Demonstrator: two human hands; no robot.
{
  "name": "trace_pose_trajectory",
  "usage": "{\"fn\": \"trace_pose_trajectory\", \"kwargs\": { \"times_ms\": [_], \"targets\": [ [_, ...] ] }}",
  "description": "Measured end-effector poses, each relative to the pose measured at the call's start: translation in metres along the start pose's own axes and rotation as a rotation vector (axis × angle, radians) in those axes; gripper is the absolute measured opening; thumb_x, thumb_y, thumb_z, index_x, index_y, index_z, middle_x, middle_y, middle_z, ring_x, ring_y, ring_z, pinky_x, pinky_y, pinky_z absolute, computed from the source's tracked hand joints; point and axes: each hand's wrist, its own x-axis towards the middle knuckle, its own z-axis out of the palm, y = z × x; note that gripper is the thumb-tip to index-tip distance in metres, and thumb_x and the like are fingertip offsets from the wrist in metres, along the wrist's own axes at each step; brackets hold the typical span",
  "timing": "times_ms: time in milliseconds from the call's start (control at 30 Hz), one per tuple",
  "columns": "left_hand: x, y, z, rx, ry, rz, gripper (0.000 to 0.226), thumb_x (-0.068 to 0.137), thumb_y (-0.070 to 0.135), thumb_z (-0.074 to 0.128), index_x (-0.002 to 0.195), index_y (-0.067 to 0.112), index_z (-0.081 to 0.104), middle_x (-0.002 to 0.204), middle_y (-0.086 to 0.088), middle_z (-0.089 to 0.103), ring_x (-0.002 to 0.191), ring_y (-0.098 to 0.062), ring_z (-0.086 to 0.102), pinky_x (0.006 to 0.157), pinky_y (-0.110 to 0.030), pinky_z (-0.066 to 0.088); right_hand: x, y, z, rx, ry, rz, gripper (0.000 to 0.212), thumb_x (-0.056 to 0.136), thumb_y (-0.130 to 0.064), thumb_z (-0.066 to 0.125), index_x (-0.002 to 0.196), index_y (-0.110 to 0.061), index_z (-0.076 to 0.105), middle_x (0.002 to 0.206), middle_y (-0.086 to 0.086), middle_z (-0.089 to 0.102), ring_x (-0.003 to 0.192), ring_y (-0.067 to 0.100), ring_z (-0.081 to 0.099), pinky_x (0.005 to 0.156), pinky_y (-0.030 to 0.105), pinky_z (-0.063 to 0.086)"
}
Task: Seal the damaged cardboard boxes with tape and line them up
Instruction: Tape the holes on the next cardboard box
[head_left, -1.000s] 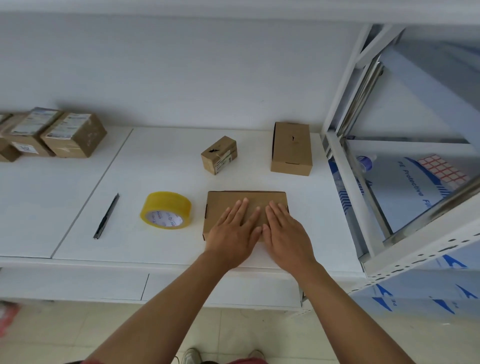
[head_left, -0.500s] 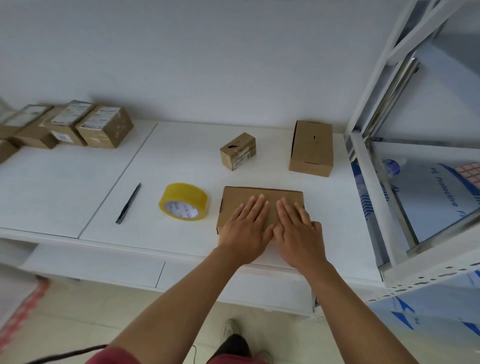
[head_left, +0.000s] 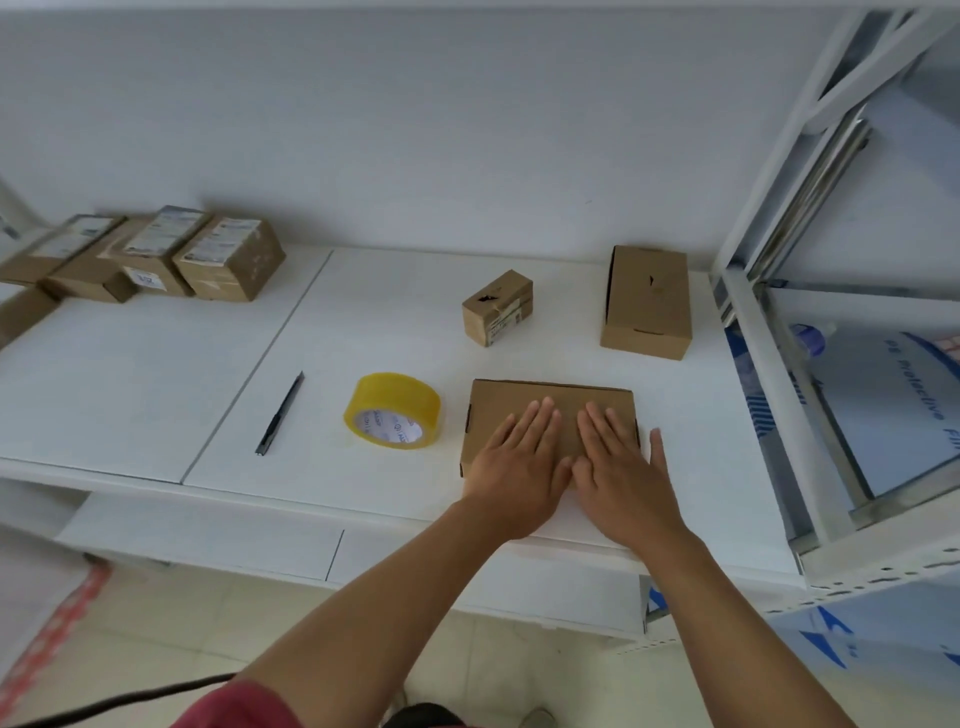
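I see both hands flat, fingers straight, left hand (head_left: 514, 475) and right hand (head_left: 621, 470) side by side pressing the flat brown cardboard box (head_left: 524, 408) on the white table (head_left: 363, 322). A yellow tape roll (head_left: 392, 410) sits just left of it.

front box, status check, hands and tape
Left hand and right hand flat on the front box. Tape roll untouched at its left. Nothing in the way.
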Motion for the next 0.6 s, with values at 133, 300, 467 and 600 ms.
{"fn": "trace_pose_trajectory", "kwargs": {
  "times_ms": [133, 300, 467, 600],
  "targets": [
    [0.0, -0.002, -0.005, 0.041, -0.078, 0.013, 0.065, 0.104, 0.046, 0.003, 0.155, 0.006, -0.005, 0.164, -0.012, -0.011, 0.15, -0.021, -0.018, 0.121, -0.035, -0.014, 0.0, -0.003, -0.001, 0.042, -0.047, 0.052, 0.063, 0.098, -0.05, 0.0, 0.155, -0.028, -0.015, 0.16, -0.013, -0.022, 0.145, 0.004, -0.025, 0.119, 0.05, -0.013],
    [-0.018, -0.015, -0.026, 0.092, -0.026, 0.063, 0.072, 0.104, 0.046, 0.013, 0.152, -0.008, 0.007, 0.161, -0.026, 0.0, 0.15, -0.035, -0.015, 0.121, -0.042, -0.015, 0.003, -0.007, -0.02, 0.121, -0.165, 0.143, 0.066, 0.097, -0.05, 0.018, 0.157, -0.03, 0.0, 0.163, -0.017, -0.011, 0.148, 0.005, -0.017, 0.116, 0.056, -0.014],
    [-0.056, -0.085, -0.055, -0.208, 0.615, 0.245, 0.037, 0.094, 0.023, 0.051, 0.118, -0.001, 0.065, 0.131, -0.017, 0.06, 0.125, -0.036, 0.053, 0.102, -0.047, 0.044, 0.013, -0.069, -0.037, 0.251, 0.134, 0.281, 0.065, 0.095, -0.027, 0.048, 0.154, -0.022, 0.02, 0.165, -0.004, 0.01, 0.152, 0.018, 0.003, 0.12, 0.051, 0.003],
    [-0.078, -0.16, -0.063, -0.416, 0.762, 0.034, 0.029, 0.089, 0.017, 0.049, 0.113, 0.008, 0.062, 0.117, -0.012, 0.06, 0.105, -0.029, 0.053, 0.091, -0.038, 0.043, 0.028, -0.148, -0.032, 0.576, 0.214, 0.096, 0.07, 0.095, -0.024, 0.056, 0.156, -0.021, 0.021, 0.165, -0.003, 0.013, 0.151, 0.014, 0.008, 0.118, 0.03, 0.013]
  ]
}}
